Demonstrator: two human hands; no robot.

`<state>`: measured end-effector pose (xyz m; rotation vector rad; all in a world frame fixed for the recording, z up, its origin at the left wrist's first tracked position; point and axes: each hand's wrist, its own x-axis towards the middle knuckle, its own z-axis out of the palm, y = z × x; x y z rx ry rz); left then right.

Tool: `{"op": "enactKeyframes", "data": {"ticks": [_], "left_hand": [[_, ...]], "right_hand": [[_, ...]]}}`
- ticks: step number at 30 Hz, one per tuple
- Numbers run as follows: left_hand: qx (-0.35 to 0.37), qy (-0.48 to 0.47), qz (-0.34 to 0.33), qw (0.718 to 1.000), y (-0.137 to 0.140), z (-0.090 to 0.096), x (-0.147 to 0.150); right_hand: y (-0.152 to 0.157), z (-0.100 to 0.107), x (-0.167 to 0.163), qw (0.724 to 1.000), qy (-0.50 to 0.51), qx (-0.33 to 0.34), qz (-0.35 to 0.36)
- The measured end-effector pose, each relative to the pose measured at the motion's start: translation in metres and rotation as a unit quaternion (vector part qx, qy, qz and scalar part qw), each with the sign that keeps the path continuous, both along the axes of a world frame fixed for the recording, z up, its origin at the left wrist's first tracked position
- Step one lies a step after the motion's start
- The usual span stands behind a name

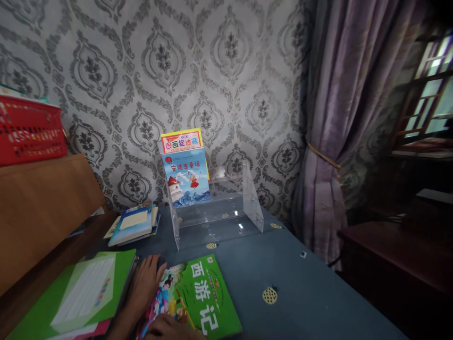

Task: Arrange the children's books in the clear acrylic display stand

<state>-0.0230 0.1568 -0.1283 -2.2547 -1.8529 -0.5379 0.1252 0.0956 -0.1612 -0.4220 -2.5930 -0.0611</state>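
Observation:
A green picture book (208,297) with large white Chinese characters and cartoon figures lies on the table before me, cover up. My left hand (146,278) is at the book's left edge, its fingers stretched forward and slightly apart. At the bottom of the view, my right hand (171,328) has its bent fingers on the book's lower edge; the rest of that hand is cut off. Beyond the book stands a clear acrylic rack (253,203). On its left side a blue storybook (187,179) leans upright in front of a yellow-and-red book (182,141).
Left of my arm lies a stack topped by a green book (122,274). Behind it is a smaller pile of books (132,224). A red basket (31,130) rests on a brown wooden box (53,198). A purple curtain (325,189) hangs beyond the table's right edge.

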Motion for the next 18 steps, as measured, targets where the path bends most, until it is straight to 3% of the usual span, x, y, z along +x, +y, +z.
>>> {"op": "enactKeyframes", "data": {"ticks": [6,10,13,18], "left_hand": [[-0.031,0.003,-0.025,0.999,-0.009,0.007,0.001],[-0.001,-0.016,-0.066,0.998,-0.007,0.005,-0.002],[0.003,-0.028,-0.074,0.997,-0.007,0.003,-0.004],[-0.023,-0.023,-0.068,0.997,-0.009,0.007,-0.002]], "right_hand": [[-0.003,0.010,0.009,0.997,-0.043,0.059,0.011],[-0.013,0.021,0.035,0.997,-0.017,0.068,-0.035],[-0.022,0.030,0.069,0.996,0.009,0.006,-0.083],[-0.030,0.045,0.127,0.972,0.001,-0.170,-0.163]]}}
